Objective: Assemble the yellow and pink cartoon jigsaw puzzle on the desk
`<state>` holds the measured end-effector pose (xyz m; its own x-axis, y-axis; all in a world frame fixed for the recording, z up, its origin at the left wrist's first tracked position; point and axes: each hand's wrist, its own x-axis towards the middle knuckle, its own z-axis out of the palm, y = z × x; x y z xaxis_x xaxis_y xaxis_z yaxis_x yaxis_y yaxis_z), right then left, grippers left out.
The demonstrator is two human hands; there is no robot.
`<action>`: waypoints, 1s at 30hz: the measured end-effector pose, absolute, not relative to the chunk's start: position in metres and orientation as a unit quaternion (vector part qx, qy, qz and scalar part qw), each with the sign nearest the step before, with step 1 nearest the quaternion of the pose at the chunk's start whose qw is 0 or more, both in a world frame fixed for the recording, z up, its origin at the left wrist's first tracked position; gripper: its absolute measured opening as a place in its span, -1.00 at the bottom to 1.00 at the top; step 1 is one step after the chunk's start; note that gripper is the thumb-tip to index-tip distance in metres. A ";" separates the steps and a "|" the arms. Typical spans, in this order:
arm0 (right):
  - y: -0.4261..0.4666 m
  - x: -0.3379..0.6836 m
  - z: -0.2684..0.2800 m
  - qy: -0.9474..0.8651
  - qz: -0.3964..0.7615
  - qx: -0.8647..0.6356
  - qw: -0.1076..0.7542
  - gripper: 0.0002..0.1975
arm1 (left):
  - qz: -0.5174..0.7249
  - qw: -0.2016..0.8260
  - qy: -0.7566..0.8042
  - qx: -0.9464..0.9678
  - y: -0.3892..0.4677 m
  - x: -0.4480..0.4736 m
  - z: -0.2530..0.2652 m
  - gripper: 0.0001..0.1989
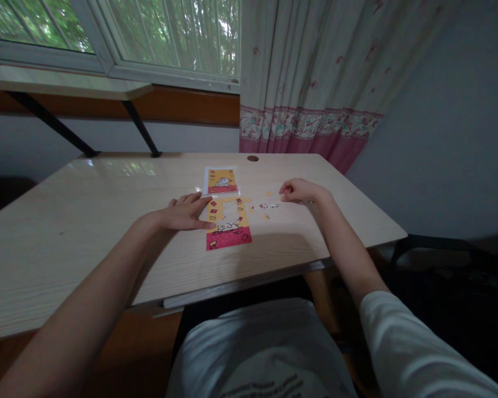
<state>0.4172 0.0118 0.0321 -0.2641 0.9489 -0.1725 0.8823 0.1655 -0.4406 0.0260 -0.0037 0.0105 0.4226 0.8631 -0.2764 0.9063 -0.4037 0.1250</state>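
Observation:
A partly assembled jigsaw puzzle (228, 239), yellow above and pinkish red below with a white animal drawn on it, lies flat on the table. A gap shows the bare tabletop in its upper middle. My left hand (186, 214) is open, fingers spread, with its fingertips at the puzzle's left edge. To the right, my right hand (301, 190) is pinched closed over the table, a small yellowish puzzle piece (283, 198) at its fingertips. Several loose puzzle pieces (266, 216) lie between the puzzle and my right hand, some white, some yellow.
Behind the puzzle lies a reference picture (221, 181) with a matching design. The wooden table (87, 232) has a round cable hole (253, 158) near its back edge. A raised shelf (66, 83) on dark legs stands at the back left, and a curtain (299, 83) hangs behind.

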 end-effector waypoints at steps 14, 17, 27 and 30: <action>0.017 0.409 0.029 -0.760 0.260 -0.594 0.033 -0.81 | -0.098 0.134 0.540 0.825 -0.012 0.031 0.020 0.24; 0.017 0.411 0.029 -0.761 0.260 -0.590 0.066 -0.84 | -0.104 0.131 0.540 0.825 -0.012 0.032 0.021 0.25; 0.003 0.357 0.025 -0.772 0.414 -0.423 0.233 -0.85 | -0.095 0.134 0.534 0.829 -0.010 0.031 0.018 0.26; -0.003 0.324 0.016 -0.780 0.437 -0.381 0.237 -0.84 | -0.097 0.135 0.537 0.827 -0.011 0.032 0.018 0.26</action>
